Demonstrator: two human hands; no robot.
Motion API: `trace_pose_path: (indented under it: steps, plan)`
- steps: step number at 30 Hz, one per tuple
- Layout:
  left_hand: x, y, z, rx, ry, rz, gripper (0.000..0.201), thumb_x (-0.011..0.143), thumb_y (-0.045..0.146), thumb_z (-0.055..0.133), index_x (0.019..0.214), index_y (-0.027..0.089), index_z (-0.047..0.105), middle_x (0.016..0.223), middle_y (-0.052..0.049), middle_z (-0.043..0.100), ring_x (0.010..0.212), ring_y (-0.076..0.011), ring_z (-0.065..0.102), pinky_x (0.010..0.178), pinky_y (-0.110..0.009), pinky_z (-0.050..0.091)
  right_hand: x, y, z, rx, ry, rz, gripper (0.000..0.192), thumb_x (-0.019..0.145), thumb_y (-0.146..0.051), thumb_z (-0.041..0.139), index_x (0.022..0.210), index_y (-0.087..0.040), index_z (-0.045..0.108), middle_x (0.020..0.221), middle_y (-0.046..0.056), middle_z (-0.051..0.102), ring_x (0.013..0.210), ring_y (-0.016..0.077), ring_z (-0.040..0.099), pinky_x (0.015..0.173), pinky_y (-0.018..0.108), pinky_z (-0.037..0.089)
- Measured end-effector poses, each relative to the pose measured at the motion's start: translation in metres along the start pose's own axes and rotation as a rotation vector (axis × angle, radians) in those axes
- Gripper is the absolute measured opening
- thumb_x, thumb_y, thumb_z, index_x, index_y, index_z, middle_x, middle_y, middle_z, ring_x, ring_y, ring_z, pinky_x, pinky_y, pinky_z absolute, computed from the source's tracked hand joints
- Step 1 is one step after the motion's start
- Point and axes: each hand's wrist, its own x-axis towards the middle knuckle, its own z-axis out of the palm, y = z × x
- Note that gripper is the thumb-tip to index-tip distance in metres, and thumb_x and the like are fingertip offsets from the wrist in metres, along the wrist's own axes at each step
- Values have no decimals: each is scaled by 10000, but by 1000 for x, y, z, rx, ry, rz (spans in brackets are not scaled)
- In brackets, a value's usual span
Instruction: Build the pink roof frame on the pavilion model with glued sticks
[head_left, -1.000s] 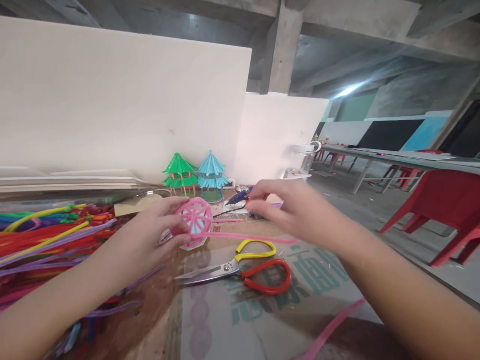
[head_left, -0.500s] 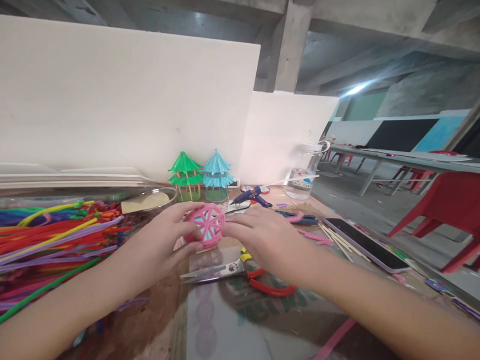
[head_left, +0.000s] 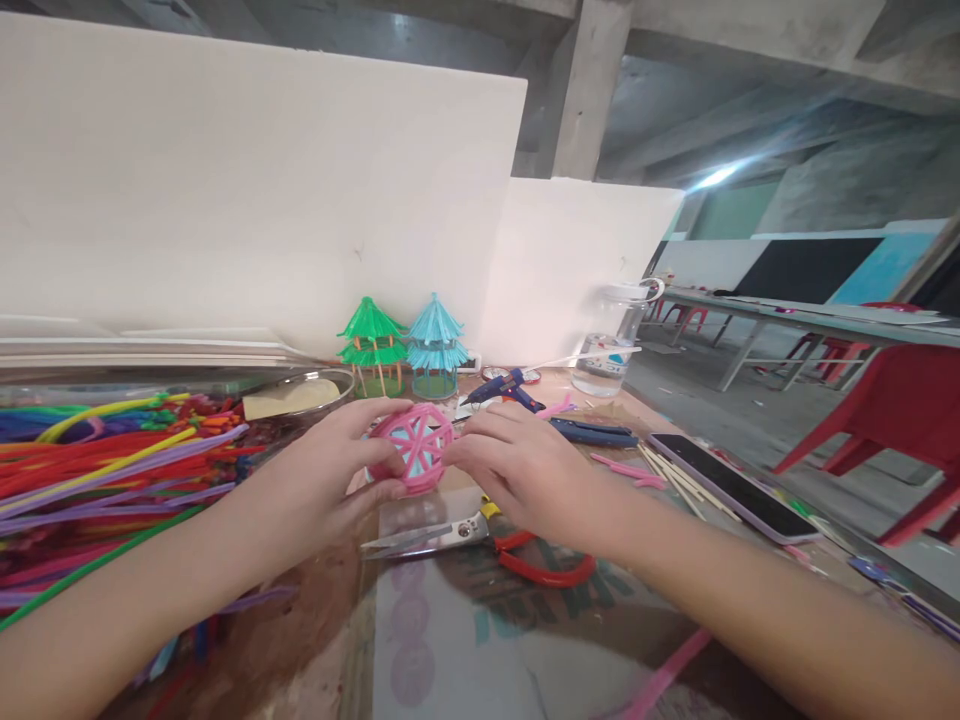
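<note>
A loose pink pipe cleaner (head_left: 660,678) is lying at the near edge of the desk (head_left: 465,640), on the printed cardboard sheet. Just beyond it, scissors (head_left: 480,545) with red and yellow handles are resting flat, partly hidden under the right wrist. Above them both hands are meeting around a pink wheel-shaped frame (head_left: 415,447) with a light blue centre, held just off the desk. The left hand (head_left: 330,470) is grasping the frame from the left, thumb below and fingers curled over its top. The right hand (head_left: 517,470) is pinching its right rim with the fingertips. To the left, a heap of coloured pipe cleaners (head_left: 105,480) is spreading across the desk. To the right, a dark phone (head_left: 731,488) is lying face up beside a few thin wooden sticks (head_left: 671,478) and short pink offcuts (head_left: 622,468). Farther back, a blue glue gun (head_left: 506,388) is sitting near a clear jar (head_left: 611,345). Against the white board (head_left: 262,200) at the back, a green pavilion model (head_left: 370,345) and a blue pavilion model (head_left: 435,345) are standing side by side. Off to the right, red chairs (head_left: 892,420) are standing beside a long grey table (head_left: 787,320).
</note>
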Motion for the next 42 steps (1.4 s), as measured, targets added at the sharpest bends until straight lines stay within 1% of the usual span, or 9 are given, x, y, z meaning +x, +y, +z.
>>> trace_pose_path:
  steps: [12, 19, 23, 28, 33, 35, 37, 39, 42]
  plan:
    - [1, 5, -2, -7, 33, 83, 250, 962, 294, 494, 950, 252, 740, 1363, -108, 568, 1215, -278, 566, 1004, -437, 500, -3, 5, 9, -38, -11, -25, 304, 983, -69, 396, 977, -153, 688, 897, 83, 663, 828, 192, 542, 781, 329, 420]
    - [1, 1, -3, -14, -16, 84, 296, 965, 277, 451, 929, 246, 743, 1370, -112, 546, 1228, -273, 553, 988, -433, 503, -4, 6, 12, -15, -31, -43, 321, 969, -56, 395, 962, -157, 699, 975, 104, 673, 834, 186, 516, 778, 313, 401]
    - [2, 4, -4, -42, -45, 18, 304, 962, 338, 457, 941, 245, 746, 1391, -99, 548, 1244, -277, 546, 1031, -440, 481, -4, 7, 12, -21, -31, -53, 311, 959, -52, 406, 959, -160, 697, 962, 102, 674, 851, 196, 521, 788, 324, 415]
    - [2, 5, 3, -102, -18, -151, 371, 948, 498, 461, 957, 259, 745, 1425, -73, 530, 1297, -313, 510, 1088, -483, 441, -4, 8, 16, 0, -3, -43, 281, 966, -59, 419, 997, -159, 680, 920, 90, 681, 892, 200, 567, 821, 334, 454]
    - [3, -1, 9, -119, 13, -243, 401, 929, 518, 459, 866, 224, 725, 1389, -78, 538, 1258, -304, 537, 1085, -472, 439, -3, 7, 11, 78, 196, -84, 162, 974, -129, 476, 1027, -147, 628, 1026, 130, 683, 1003, 205, 595, 879, 352, 488]
    - [3, -4, 10, -142, 23, -268, 429, 921, 547, 458, 797, 217, 704, 1381, -72, 537, 1256, -301, 538, 1082, -464, 439, -4, 7, 7, 119, 238, -133, 130, 978, -196, 500, 965, -154, 622, 952, 122, 687, 942, 203, 611, 839, 344, 493]
    - [2, -8, 10, -161, 42, -285, 434, 914, 565, 470, 775, 217, 689, 1392, -66, 526, 1276, -301, 521, 1099, -464, 420, -6, 7, 6, 144, 206, -151, 189, 986, -254, 501, 869, -165, 620, 784, 72, 674, 774, 176, 610, 724, 301, 472]
    - [1, -11, 11, -183, 52, -299, 418, 912, 567, 482, 801, 222, 690, 1406, -65, 510, 1292, -297, 504, 1115, -466, 401, -7, 8, 10, 138, 115, -94, 280, 997, -292, 487, 786, -172, 626, 667, 33, 645, 643, 150, 573, 628, 276, 414]
    - [0, -14, 13, -216, 51, -315, 409, 914, 558, 487, 778, 221, 674, 1412, -63, 498, 1284, -290, 506, 1102, -456, 416, -8, 13, 20, 141, -61, 233, 291, 976, -347, 536, 806, -163, 684, 641, 19, 640, 597, 136, 551, 580, 258, 356]
